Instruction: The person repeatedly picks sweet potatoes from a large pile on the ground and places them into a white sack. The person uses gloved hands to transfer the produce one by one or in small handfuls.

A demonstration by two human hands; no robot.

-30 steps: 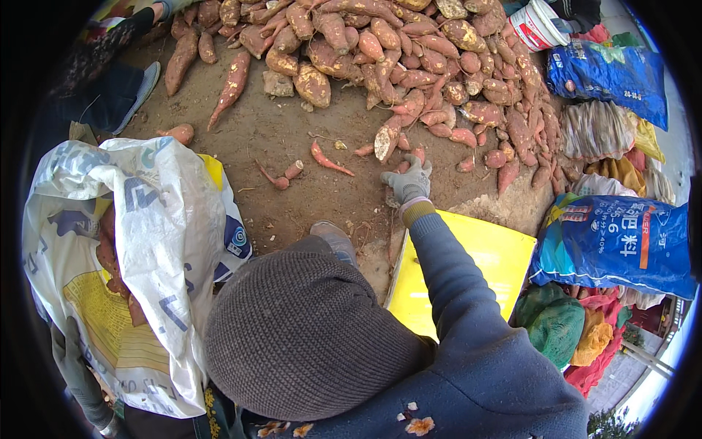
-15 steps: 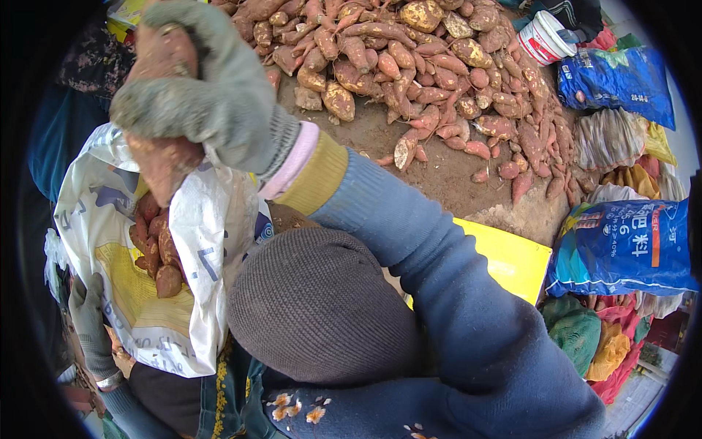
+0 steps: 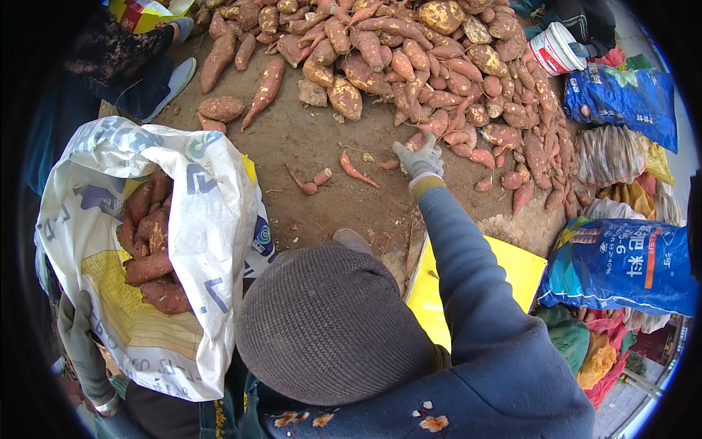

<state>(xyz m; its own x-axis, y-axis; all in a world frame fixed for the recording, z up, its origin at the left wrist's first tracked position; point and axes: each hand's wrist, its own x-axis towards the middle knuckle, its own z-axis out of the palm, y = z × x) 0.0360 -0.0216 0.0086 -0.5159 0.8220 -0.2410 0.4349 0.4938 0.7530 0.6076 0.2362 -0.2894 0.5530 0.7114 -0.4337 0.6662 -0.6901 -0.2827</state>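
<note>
My right hand (image 3: 420, 157), in a grey glove, reaches to the near edge of a heap of reddish sweet potatoes (image 3: 431, 55). Its thumb and fingers are apart at either side of a small sweet potato (image 3: 414, 140), not visibly closed on it. At the far left, my gloved left hand (image 3: 84, 340) holds the side of a white woven sack (image 3: 219, 219); some of its fingers are hidden by the sack. The sack's mouth gapes, showing several sweet potatoes (image 3: 150, 234) inside.
A yellow board (image 3: 504, 271) lies below my right forearm. Blue printed sacks (image 3: 621, 260), coloured net bags and a white bucket (image 3: 553, 47) line the right side. Another person's shoe (image 3: 175, 88) is at the upper left. Loose sweet potatoes (image 3: 267, 91) lie on the soil.
My right hand has moved from above the sack to the heap on the right, without the large sweet potato it held. More sweet potatoes show in the sack. My left hand stays at the sack.
</note>
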